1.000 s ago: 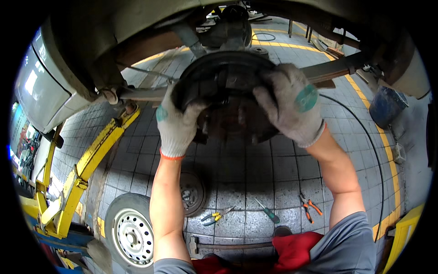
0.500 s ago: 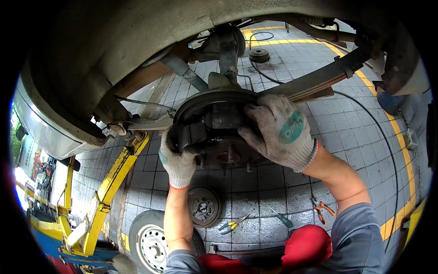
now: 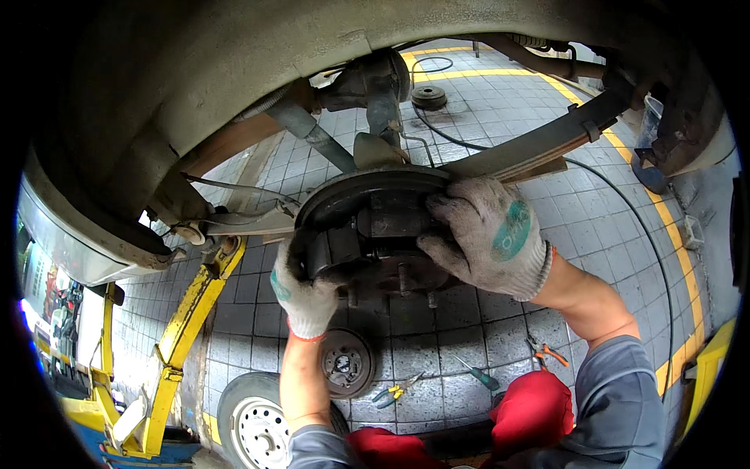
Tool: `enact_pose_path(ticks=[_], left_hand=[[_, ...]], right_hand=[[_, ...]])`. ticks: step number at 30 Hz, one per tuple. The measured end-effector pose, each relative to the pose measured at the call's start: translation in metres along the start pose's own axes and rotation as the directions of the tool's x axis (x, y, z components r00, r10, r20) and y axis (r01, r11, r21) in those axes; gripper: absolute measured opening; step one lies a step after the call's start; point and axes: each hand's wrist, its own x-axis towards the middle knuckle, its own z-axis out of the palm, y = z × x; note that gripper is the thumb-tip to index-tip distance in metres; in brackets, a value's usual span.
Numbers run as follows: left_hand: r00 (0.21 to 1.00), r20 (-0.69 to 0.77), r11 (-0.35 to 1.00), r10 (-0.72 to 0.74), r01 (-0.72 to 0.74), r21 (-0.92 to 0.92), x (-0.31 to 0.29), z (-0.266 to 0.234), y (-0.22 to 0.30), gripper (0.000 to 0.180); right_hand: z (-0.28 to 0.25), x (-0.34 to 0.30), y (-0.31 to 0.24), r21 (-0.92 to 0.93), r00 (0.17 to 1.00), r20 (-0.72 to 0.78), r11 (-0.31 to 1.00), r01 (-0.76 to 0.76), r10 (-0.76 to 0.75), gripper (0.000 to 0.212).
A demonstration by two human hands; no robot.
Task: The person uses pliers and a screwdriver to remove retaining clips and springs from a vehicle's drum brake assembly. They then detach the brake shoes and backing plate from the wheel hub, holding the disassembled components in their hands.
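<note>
Under the raised vehicle, a dark drum brake assembly faces me, its round backing plate (image 3: 367,178) behind a hub (image 3: 383,275) with wheel studs. My left hand (image 3: 306,281), in a grey-white knitted glove, is closed round the left side, thumb in front of a dark brake shoe (image 3: 332,248). My right hand (image 3: 488,234), gloved alike with a green patch on its back, is closed on the right side, fingers curled inward over the shoe there. Its fingertips and the part beneath them are mostly hidden. A dark block (image 3: 391,223) sits between the hands at the top.
Below on the tiled floor lie a brake drum (image 3: 346,363), a wheel (image 3: 258,426), yellow-handled pliers (image 3: 398,391), a green screwdriver (image 3: 478,375) and orange-handled pliers (image 3: 551,354). A yellow lift arm (image 3: 187,328) stands left. A leaf spring (image 3: 531,144) runs right; a black hose (image 3: 652,242) crosses the floor.
The view has shifted slightly. Both hands keep their grip on the brake, and my right hand's fingers have shifted a little on its right side.
</note>
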Motion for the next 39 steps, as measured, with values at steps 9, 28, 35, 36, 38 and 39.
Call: enact_pose_path(ticks=[9,28,35,36,38,39], left_hand=[[0.996,0.037,0.997,-0.078,0.079,-0.014,0.002,-0.003,0.009,0.083],[0.995,-0.102,0.956,0.014,0.017,0.293,-0.026,-0.016,0.06,0.064],[0.934,0.262,0.734,0.242,-0.353,0.58,-0.046,0.006,0.113,0.099],[0.943,0.279,0.741,0.181,-0.318,0.592,-0.043,0.013,0.116,0.104],[0.921,0.309,0.619,0.239,-0.389,0.682,-0.037,0.028,0.121,0.114],[0.931,0.291,0.62,0.22,-0.364,0.695,-0.036,0.037,0.123,0.116]], right_hand=[[0.001,-0.004,0.002,0.016,0.999,-0.033,1.0,-0.001,0.001,0.043],[0.08,-0.155,-0.034,0.305,0.988,0.136,0.946,-0.112,0.073,0.043],[0.093,-0.14,-0.024,0.381,0.99,0.121,0.917,-0.118,0.077,0.035],[0.093,-0.137,-0.023,0.37,0.991,0.107,0.921,-0.12,0.086,0.032],[0.092,-0.133,-0.022,0.349,0.983,0.106,0.92,-0.18,0.152,0.027],[0.092,-0.131,-0.023,0.335,0.974,0.111,0.915,-0.225,0.199,0.024]])
